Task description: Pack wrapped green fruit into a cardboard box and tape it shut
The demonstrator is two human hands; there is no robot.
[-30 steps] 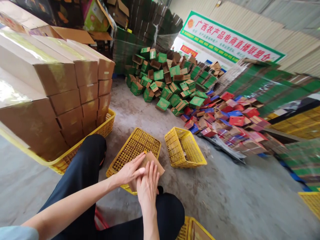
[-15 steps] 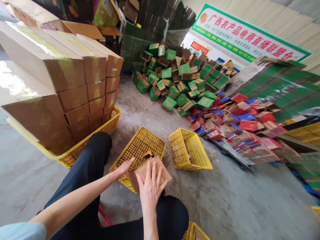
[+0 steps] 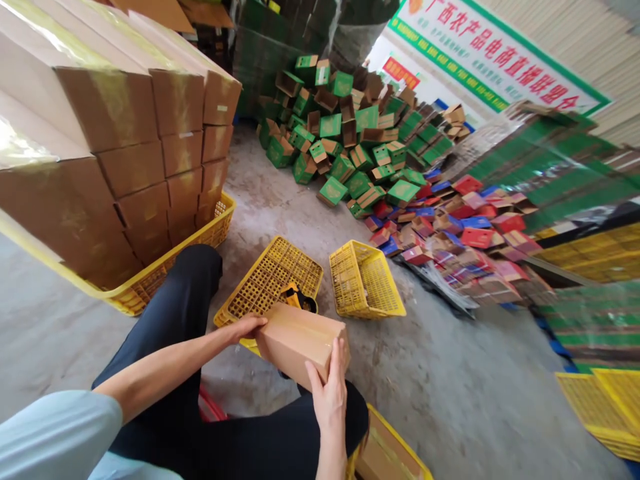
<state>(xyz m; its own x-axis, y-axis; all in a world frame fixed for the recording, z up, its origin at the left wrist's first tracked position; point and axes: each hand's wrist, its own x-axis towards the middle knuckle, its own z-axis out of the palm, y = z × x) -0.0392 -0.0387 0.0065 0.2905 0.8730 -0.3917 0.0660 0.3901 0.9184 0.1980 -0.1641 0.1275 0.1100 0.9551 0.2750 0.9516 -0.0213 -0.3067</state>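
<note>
A small brown cardboard box (image 3: 295, 337) rests over my knees, its lid closed. My left hand (image 3: 245, 327) grips its far left end, fingers curled on the edge. My right hand (image 3: 330, 393) clasps its near right end, fingers pressed up against the side. Just behind the box, a yellow-and-black tape dispenser (image 3: 296, 298) lies on an upturned yellow crate (image 3: 265, 280).
A stack of taped brown cartons (image 3: 125, 133) stands in a yellow crate (image 3: 170, 267) at left. Another yellow crate (image 3: 365, 280) lies tilted ahead. Heaps of green boxes (image 3: 345, 133) and red and blue boxes (image 3: 450, 233) cover the floor beyond. A crate (image 3: 390, 453) sits by my right knee.
The box has been folded shut and turned lengthwise across my knees. My hands moved from pressing its flaps to holding its two ends. The tape dispenser now shows behind it.
</note>
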